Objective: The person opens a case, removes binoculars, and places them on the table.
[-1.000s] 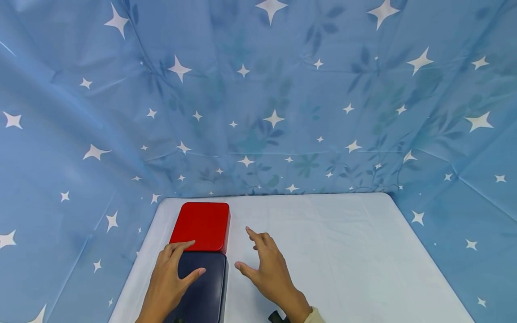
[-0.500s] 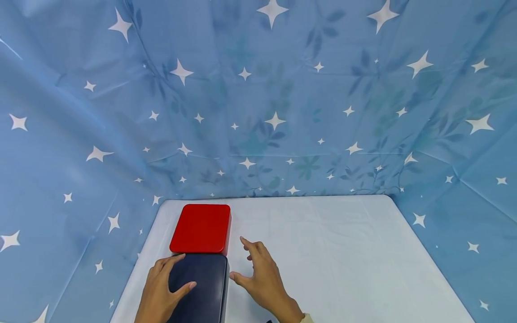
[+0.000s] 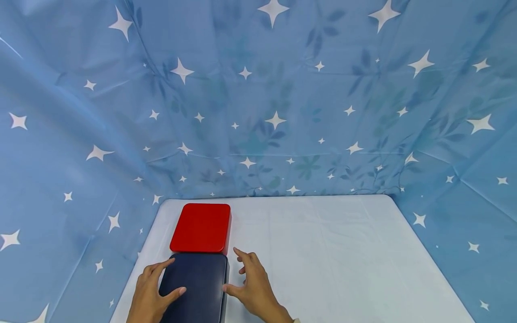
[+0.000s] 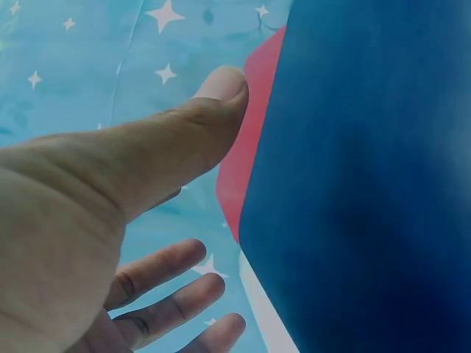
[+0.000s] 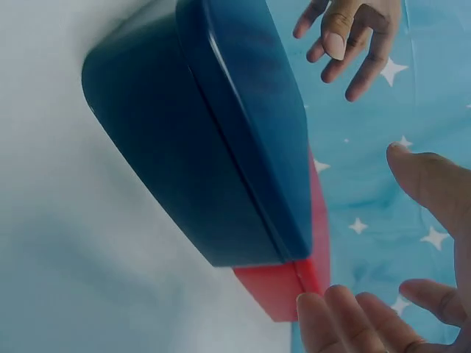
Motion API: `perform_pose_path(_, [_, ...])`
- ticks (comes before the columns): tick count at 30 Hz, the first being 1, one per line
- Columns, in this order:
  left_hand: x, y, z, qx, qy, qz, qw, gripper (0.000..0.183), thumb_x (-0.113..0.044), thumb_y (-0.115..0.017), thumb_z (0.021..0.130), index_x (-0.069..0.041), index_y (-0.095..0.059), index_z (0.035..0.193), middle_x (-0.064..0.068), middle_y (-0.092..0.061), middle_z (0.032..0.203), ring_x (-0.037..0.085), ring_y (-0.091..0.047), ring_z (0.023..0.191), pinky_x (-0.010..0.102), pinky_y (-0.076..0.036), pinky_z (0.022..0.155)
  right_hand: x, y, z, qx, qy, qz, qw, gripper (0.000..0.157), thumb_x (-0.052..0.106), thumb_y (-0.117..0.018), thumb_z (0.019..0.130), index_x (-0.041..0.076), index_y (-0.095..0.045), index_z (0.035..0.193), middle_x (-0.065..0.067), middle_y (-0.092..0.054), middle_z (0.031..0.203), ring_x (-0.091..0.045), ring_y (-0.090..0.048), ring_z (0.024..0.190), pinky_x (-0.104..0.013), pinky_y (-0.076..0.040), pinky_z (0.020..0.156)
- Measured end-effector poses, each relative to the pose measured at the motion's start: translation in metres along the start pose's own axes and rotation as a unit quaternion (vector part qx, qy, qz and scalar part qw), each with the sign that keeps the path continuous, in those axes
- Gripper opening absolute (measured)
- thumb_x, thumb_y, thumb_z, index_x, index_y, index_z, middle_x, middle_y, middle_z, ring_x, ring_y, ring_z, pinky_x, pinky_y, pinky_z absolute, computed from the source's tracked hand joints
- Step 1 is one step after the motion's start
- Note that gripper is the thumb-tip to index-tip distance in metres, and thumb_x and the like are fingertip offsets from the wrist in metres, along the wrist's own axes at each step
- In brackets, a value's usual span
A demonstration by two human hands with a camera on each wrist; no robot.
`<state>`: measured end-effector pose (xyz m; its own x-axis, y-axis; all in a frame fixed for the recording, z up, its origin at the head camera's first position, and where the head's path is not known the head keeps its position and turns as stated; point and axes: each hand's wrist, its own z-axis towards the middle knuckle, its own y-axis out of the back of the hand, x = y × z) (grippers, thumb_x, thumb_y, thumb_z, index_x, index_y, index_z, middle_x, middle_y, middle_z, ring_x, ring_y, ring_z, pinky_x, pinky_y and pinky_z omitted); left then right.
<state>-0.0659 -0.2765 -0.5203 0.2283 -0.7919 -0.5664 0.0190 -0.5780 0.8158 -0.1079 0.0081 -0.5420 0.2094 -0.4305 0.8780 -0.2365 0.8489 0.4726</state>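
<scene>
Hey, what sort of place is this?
Probably a curtained-off work or recording booth, though I can't be sure. Blue star-patterned cloth hangs behind and along both sides of a white table, where a red box and a dark blue box sit.

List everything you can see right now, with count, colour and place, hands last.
Table: 1, white, lower part of the head view
Curtain: at least 1, blue with white stars and leaf prints, behind and at both sides of the table
Dark blue box: 1, dark blue, left part of the table, near side
Red box: 1, red, directly beyond the dark blue box
Left hand: 1, bare, at the dark blue box's left side
Right hand: 1, bare, at its right side
Sleeve edge: 1, pale, at the right wrist
</scene>
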Motion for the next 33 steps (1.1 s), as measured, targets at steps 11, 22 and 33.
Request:
perform_pose_path(11, [0.016,-0.004,0.005,0.012,0.015,0.011,0.9998,0.098,-0.045,-0.097,0.072,-0.003,-0.056,0.150,0.036,-0.054,0.135,0.044,-0.060,0.110,0.067,-0.056,0.092,-0.010,-0.020,-0.004,0.031,-0.040,0.031,0.998,0.096,0.025,-0.097,0.076,0.017,-0.048,0.157,-0.010,-0.060,0.124,-0.011,-0.059,0.088,-0.022,-0.046,0.068])
perform_pose_path(22, [0.032,-0.013,0.005,0.030,0.023,0.002,0.9993,0.102,-0.048,-0.098,0.070,-0.001,-0.055,0.149,0.032,-0.059,0.129,0.037,-0.065,0.100,0.056,-0.062,0.083,-0.022,-0.038,-0.005,0.061,-0.070,0.089,0.992,0.092,0.016,-0.096,0.077,0.011,-0.049,0.155,-0.006,-0.060,0.115,-0.012,-0.062,0.082,-0.021,-0.051,0.068])
perform_pose_path(33, [0.036,-0.015,0.005,0.026,0.023,-0.001,0.9994,0.100,-0.045,-0.099,0.069,0.000,-0.056,0.148,0.028,-0.061,0.124,0.030,-0.063,0.094,0.050,-0.060,0.078,-0.018,-0.045,-0.005,0.043,-0.059,0.110,0.991,0.093,0.002,-0.095,0.074,0.000,-0.049,0.155,-0.001,-0.059,0.106,-0.006,-0.065,0.075,-0.020,-0.054,0.068])
